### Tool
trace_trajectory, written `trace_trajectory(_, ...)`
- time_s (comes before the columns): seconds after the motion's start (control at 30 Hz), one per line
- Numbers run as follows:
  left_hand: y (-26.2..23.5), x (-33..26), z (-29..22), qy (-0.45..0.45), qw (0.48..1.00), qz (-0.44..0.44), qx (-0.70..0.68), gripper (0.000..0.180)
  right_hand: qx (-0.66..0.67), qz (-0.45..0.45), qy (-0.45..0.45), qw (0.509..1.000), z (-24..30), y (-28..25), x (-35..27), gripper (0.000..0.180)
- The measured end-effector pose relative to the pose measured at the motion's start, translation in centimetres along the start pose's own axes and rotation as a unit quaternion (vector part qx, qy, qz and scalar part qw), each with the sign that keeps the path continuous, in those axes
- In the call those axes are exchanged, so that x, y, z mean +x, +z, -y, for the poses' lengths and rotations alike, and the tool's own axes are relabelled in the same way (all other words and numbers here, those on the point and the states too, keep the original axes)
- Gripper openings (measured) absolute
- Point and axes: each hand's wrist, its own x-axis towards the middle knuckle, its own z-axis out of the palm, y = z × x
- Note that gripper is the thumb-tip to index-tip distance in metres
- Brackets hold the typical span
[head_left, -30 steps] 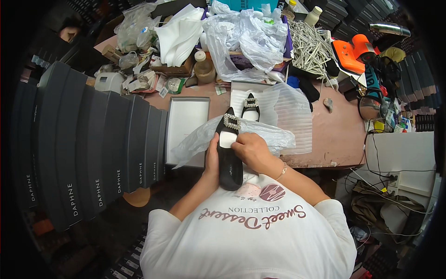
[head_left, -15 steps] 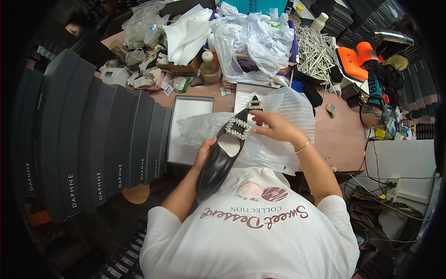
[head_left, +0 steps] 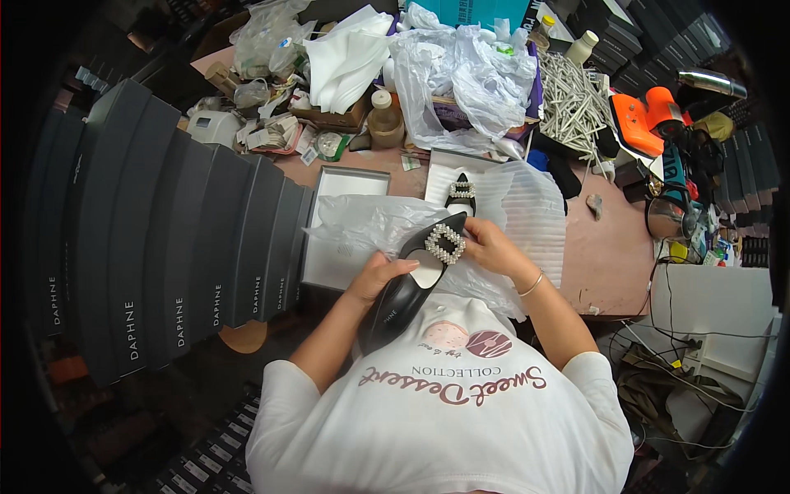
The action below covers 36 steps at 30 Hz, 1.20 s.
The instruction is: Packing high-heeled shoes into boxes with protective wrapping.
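Note:
A black pointed shoe [head_left: 393, 306] with a square jewelled buckle is tilted in front of my chest, its toe pointing away and to the right. My left hand [head_left: 380, 278] grips its side, thumb over the opening's edge. My right hand [head_left: 492, 247] pinches the shoe beside the buckle, near the toe; the fingertips are partly hidden behind it. Beyond it, the matching shoe [head_left: 462, 194] lies in an open shoebox [head_left: 441, 165] with white wrapping sheet [head_left: 527, 206]. Thin translucent plastic [head_left: 362, 221] is spread left of the shoe, over a shallow grey-edged box lid [head_left: 322, 265].
Stacked dark shoeboxes [head_left: 177, 247] rise close on the left. Along the back are a bottle [head_left: 385, 122], crumpled plastic bags [head_left: 485, 74] and a heap of pale sticks [head_left: 569, 99]. An orange tool [head_left: 638, 123] lies right. Cables [head_left: 699, 329] hang below the pink tabletop [head_left: 605, 263].
My right hand has come down onto the shoe beside the buckle. The left thumb now lies over the opening's edge. The shoe has tilted, its toe swinging further right.

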Motion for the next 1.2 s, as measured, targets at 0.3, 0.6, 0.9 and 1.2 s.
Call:
trace_trajectory(0.3, -0.8, 0.7, 1.0, -0.098, 0.991, -0.062, 0.065, 0.037, -0.115, -0.182, -0.063, 0.974, -1.2, -0.6, -2.7, 0.022)
trace_trajectory(0.6, 0.7, 0.9, 1.4, -0.082, 0.984, -0.139, -0.077, 0.032, -0.475, -0.037, -0.135, 0.869, 2.2, 6.9, -0.5, 0.018)
trace_trajectory(0.9, -4.0, 1.2, 1.9, -0.138, 0.982, -0.036, -0.121, 0.025, -0.343, -0.166, -0.169, 0.909, 2.8, 3.1, -0.3, 0.028)
trace_trajectory(1.2, -3.9, 0.6, 1.4, -0.086, 0.994, -0.052, -0.032, 0.019, -0.025, -0.041, 0.036, 0.998, -3.1, -1.9, -1.5, 0.024)
